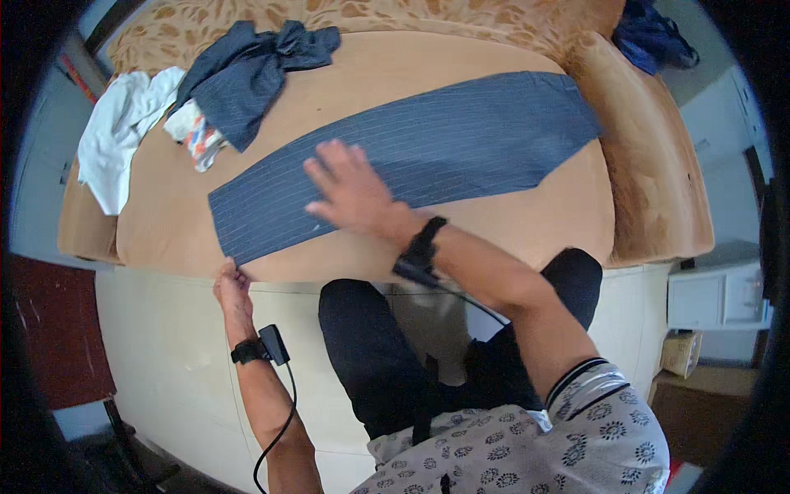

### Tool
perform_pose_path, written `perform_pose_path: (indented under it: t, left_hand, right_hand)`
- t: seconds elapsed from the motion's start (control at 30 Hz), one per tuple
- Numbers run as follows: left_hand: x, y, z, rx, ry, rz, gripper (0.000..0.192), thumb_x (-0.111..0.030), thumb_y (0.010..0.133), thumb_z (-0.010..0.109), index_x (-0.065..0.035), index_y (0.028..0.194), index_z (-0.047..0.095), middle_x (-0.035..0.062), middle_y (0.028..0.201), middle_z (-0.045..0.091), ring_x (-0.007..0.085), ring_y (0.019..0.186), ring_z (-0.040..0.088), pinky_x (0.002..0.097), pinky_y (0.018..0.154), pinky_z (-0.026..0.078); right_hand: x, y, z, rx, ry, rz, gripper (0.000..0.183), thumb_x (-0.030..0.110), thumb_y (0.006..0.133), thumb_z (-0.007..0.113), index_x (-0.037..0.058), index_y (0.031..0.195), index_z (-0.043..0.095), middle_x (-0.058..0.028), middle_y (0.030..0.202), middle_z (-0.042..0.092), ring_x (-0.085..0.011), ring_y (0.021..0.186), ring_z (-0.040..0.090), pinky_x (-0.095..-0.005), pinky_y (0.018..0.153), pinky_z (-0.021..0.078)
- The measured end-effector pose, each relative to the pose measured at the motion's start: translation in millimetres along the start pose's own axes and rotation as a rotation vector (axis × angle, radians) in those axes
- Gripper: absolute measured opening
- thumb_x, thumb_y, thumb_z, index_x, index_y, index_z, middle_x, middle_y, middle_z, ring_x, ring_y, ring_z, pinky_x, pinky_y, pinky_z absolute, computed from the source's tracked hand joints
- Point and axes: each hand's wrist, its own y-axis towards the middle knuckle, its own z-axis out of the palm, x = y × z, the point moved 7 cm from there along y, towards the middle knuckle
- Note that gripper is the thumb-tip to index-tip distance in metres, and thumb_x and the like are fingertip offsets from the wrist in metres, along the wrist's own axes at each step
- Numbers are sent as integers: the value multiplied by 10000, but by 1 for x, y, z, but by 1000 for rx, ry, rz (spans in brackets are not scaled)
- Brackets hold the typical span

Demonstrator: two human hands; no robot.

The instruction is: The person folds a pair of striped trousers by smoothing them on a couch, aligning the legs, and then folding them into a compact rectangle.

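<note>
A pair of dark blue-grey pinstriped trousers (457, 136), folded lengthwise, lies slantwise across the tan seat of a sofa (395, 55). The waist end is by the right armrest, and the narrow leg end points to the lower left. At the near corner of that leg end, my left hand (234, 287) pinches the cloth between thumb and fingers. My right hand (352, 188) is over the lower leg part, palm down and fingers spread, slightly blurred. Whether its palm presses on the cloth I cannot tell.
A crumpled dark pinstriped garment (247, 80) lies at the back left, beside a white cloth with an orange print (197, 136). A white garment (123, 129) drapes over the left armrest. Beyond the right armrest (648, 154) is a dark blue bag or garment (651, 37).
</note>
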Motion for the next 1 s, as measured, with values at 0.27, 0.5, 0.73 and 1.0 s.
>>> perform_pose_path:
  t: [0.27,0.5,0.73,1.0]
  left_hand:
    - [6,11,-11,2,17,-4,173,-220,965,676,-154,827,596,-65,711,518,69,629,463,251,642,436]
    - [7,12,-13,-4,-20,-12,163,-237,931,716,-153,832,619,-59,727,514,80,648,462,275,691,455]
    - [2,8,-10,-31,44,6,149,-249,911,722,-138,862,636,-34,773,548,86,676,476,302,706,469]
    - [-1,-2,-4,-69,82,31,194,-270,926,706,-106,852,633,-7,760,566,107,680,520,295,636,474]
  right_hand:
    - [-66,-62,-52,58,-139,138,808,554,929,575,23,1508,386,-247,1567,321,-415,1478,247,-536,1220,177]
    - [-200,-199,-161,69,-475,594,796,547,964,535,-2,1512,356,-262,1572,311,-442,1464,262,-562,1193,211]
    - [-205,-229,-170,81,-502,787,807,456,974,563,-98,1501,302,-311,1568,282,-482,1467,230,-546,1199,211]
    - [-56,-83,-109,-116,-196,229,840,347,898,686,-82,1503,293,-304,1576,270,-481,1477,209,-563,1209,181]
